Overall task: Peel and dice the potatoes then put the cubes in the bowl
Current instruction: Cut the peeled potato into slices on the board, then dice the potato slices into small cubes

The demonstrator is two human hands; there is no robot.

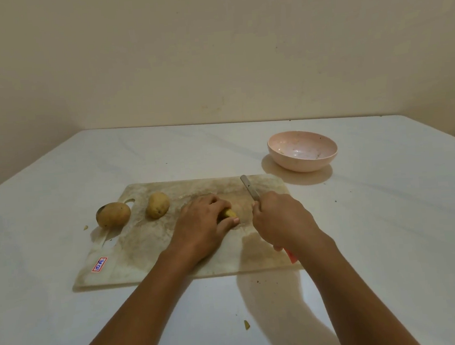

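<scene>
My left hand (202, 224) grips a potato (229, 214) on the worn cutting board (134, 252); only its yellowish end shows past my fingers. My right hand (280, 220) holds a knife (249, 188), blade pointing away toward the board's far edge, its red handle end sticking out below my wrist. A second unpeeled potato (157, 205) lies on the board's left part. A third one (113, 214) sits at the board's left end by the handle hole. The pink bowl (303, 150) stands beyond the board's right corner, with no cubes in it.
The white table (390, 226) meets a beige wall at the back. A small peel scrap (246, 325) lies on the table near me, another bit (85, 227) left of the outer potato. A label sticker (99, 264) marks the board's near left corner.
</scene>
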